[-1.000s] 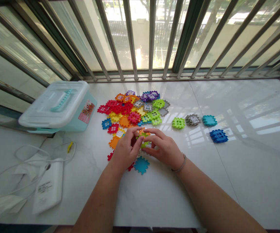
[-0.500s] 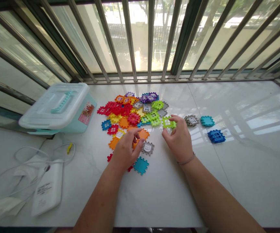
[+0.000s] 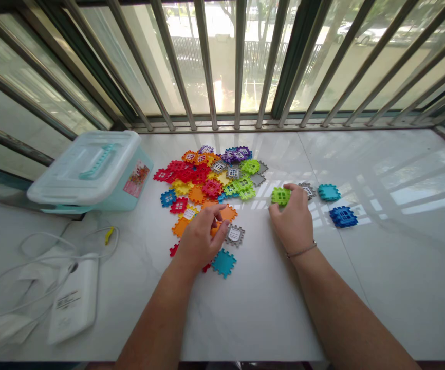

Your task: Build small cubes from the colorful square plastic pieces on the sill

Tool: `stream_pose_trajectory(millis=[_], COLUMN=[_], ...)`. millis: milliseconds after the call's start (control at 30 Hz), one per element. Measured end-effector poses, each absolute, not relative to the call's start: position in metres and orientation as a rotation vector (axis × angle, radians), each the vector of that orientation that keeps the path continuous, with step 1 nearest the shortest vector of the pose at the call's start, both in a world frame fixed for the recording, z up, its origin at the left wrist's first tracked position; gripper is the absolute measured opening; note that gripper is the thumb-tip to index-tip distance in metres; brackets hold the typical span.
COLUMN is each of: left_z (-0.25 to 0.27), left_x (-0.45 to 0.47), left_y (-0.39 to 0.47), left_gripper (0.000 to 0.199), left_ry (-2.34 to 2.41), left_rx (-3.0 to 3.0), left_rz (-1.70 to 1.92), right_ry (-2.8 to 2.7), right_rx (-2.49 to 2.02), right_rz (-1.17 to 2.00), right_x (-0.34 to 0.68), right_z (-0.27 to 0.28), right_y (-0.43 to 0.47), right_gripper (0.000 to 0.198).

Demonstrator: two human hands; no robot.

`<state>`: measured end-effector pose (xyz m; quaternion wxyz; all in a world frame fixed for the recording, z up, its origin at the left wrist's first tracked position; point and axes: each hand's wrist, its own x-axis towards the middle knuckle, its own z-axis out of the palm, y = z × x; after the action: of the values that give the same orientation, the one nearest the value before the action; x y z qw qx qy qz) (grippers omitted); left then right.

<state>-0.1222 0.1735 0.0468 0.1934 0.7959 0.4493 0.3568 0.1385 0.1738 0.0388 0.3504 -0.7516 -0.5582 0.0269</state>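
Observation:
My right hand grips a lime-green toothed window tile between thumb and fingers, close to the marble surface. Just past its fingers is a grey window tile stack, partly hidden by them. A teal tile stack and a blue window tile stack stand farther right. My left hand hovers over orange tiles, fingers loosely curled and the thumb apart, with nothing seen in it. Beside its thumb lie a grey tile with a white insert and a flat teal tile.
A mixed pile of red tiles, purple tiles and other colours spreads beyond my left hand. At left stand a lidded teal box and a white power bank with cables. Metal window bars line the back.
My right hand has moved right, bringing the lime-green tile away from the pile to beside the grey stack. My left hand has stayed about where it was.

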Motion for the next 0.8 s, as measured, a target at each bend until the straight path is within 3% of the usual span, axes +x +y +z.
stream_pose_trajectory(millis=[367, 800], left_z=[0.0434, 0.0439], left_x=[-0.1232, -0.1229], left_y=[0.1749, 0.1746], left_gripper=[0.033, 0.031], left_ry=[1.255, 1.236], left_rx=[2.257, 2.266], left_rz=[0.961, 0.96], right_ry=[-1.425, -1.456], right_rx=[-2.0, -2.144], right_rz=[0.099, 0.103], right_x=[0.1426, 0.1393], right_z=[0.0373, 0.039], right_y=[0.1766, 0.1748], right_gripper=[0.051, 0.067])
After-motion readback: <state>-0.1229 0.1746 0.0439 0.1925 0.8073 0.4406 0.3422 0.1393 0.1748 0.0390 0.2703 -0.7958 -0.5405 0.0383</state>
